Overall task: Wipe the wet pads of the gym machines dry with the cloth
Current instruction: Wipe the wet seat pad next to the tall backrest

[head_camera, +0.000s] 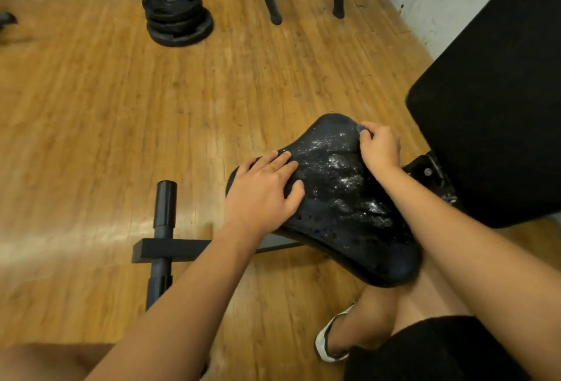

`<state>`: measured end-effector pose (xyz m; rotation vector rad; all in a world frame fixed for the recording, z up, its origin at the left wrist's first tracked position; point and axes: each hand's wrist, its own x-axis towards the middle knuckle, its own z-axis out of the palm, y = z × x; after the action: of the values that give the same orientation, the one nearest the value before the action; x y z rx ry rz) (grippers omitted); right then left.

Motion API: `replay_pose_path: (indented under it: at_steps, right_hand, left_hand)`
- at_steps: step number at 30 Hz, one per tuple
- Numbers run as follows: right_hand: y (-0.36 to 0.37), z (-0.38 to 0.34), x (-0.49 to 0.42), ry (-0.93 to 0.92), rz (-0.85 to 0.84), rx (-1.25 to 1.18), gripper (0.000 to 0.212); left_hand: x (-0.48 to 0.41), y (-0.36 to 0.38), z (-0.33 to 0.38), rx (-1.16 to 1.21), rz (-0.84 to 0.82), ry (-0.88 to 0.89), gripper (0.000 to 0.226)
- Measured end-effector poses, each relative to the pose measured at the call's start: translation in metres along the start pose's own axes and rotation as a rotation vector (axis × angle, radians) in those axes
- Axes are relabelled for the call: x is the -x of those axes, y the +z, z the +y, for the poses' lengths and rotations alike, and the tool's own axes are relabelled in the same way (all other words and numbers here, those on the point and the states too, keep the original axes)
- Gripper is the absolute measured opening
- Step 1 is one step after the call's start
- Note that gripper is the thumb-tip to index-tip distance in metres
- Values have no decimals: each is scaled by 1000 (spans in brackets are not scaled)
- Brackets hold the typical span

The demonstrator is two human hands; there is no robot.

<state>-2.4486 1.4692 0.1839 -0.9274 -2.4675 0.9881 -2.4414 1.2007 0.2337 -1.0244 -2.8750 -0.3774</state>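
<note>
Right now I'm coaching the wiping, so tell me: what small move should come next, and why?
Probably drag the right hand, which pinches a small grey bit, likely the cloth, from the far corner of the seat pad towards the body, across its glistening wet middle. The left hand lies flat on the pad's left edge, seemingly steadying it.

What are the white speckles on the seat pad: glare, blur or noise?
Head view: speckles on the seat pad look like light glinting off water, not blur; head view also shows broad glare on the floor at left and wide-angle bending at the edges; the right hand pinches something grey, likely the cloth, too small to confirm.
</note>
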Motion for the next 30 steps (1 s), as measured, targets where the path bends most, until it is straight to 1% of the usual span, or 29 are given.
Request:
replay_pose_path:
  at_steps: [6, 12, 16, 20, 24, 26, 30]
  right_hand:
    - [-8, -4, -41, 64, -193, -126, 31]
    - [-12, -5, -34, 26, -218, -131, 33]
    - [-15, -11, -33, 27, -272, -120, 32]
    - [-27, -11, -15, -1, -260, -97, 32]
    - [-37, 9, 11, -54, -249, -41, 33]
    - [-36, 15, 9, -101, -251, -20, 32]
    - [-23, -1, -13, -107, -217, -25, 33]
  left_hand:
    - [0, 0, 0, -2, 16, 3, 42]
    - [0, 3, -2, -5, 47, 7, 44]
    - [0, 3, -3, 2, 49, -2, 46]
    - [1, 4, -3, 10, 42, -1, 46]
    - [1, 5, -4, 10, 42, 1, 50]
    - [1, 6, -4, 4, 50, -5, 50]
    - [1, 5, -4, 6, 44, -8, 48]
